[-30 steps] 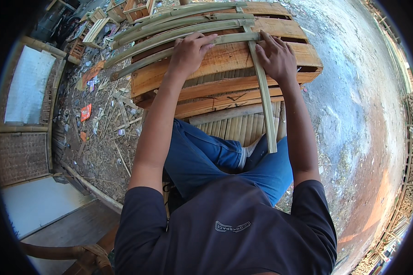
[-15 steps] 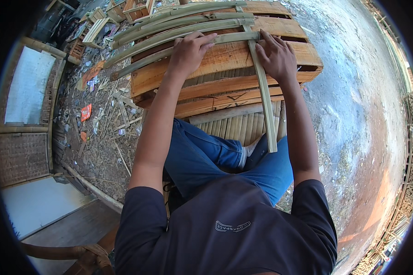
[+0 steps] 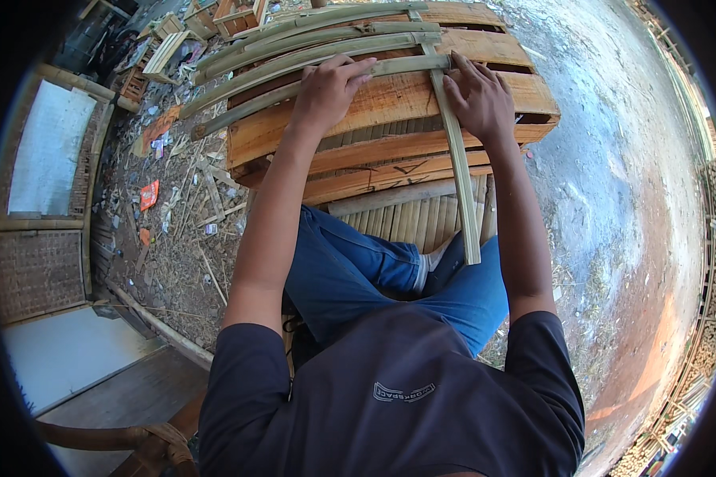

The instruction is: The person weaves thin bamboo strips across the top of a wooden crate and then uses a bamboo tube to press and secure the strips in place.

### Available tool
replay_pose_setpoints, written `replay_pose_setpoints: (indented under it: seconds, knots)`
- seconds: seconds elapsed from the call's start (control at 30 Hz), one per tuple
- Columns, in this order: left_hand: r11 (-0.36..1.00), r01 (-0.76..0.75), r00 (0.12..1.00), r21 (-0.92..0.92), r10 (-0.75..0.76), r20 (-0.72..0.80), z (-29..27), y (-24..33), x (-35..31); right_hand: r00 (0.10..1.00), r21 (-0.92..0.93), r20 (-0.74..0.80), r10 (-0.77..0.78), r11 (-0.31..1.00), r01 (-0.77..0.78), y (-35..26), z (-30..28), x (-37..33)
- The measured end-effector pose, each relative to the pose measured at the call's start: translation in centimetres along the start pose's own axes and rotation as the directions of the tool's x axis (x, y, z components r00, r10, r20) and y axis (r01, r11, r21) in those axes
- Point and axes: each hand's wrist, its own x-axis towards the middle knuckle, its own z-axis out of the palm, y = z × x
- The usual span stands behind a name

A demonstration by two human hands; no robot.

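My left hand [image 3: 327, 92] is closed around the nearest of several pale green bamboo strips, its thumb and fingertips pointing right along it. That nearest bamboo strip [image 3: 410, 65] lies crosswise over a slatted wooden crate [image 3: 374, 105]. At the strip's right end, my right hand [image 3: 482, 100] has its fingers bent over it, thumb beside it. Here the end crosses a long bamboo strip [image 3: 458, 163], which runs under the other ends and juts off the crate towards my lap. Farther back, more bamboo strips [image 3: 326, 52] lie side by side, their left ends overhanging the crate.
Below the crate is a bamboo-slat platform [image 3: 398, 221] where I sit cross-legged. Litter and wood scraps cover the ground [image 3: 184, 203] at the left, with small wooden crates [image 3: 237, 17] behind. A woven bamboo wall [image 3: 40, 274] stands at far left; bare ground [image 3: 612, 207] stretches right.
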Motion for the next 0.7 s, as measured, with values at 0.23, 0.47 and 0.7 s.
replay_pose_setpoints:
  seconds: [0.23,0.47,0.7]
  knots:
    - [1.000,-0.005,1.000,-0.003,0.005,-0.009,-0.03,-0.03,-0.09,1.000,-0.015,0.006,0.000,1.000,0.000,-0.10,-0.01,0.01]
    - [1.000,-0.008,1.000,-0.015,0.008,-0.019,0.04,-0.02,-0.09,1.000,-0.021,0.026,0.014,1.000,-0.013,-0.19,-0.29,0.01]
    - [0.999,0.031,0.999,-0.017,-0.031,0.012,0.31,-0.37,-0.28,0.999,-0.007,0.037,0.004,1.000,-0.004,-0.13,-0.11,0.10]
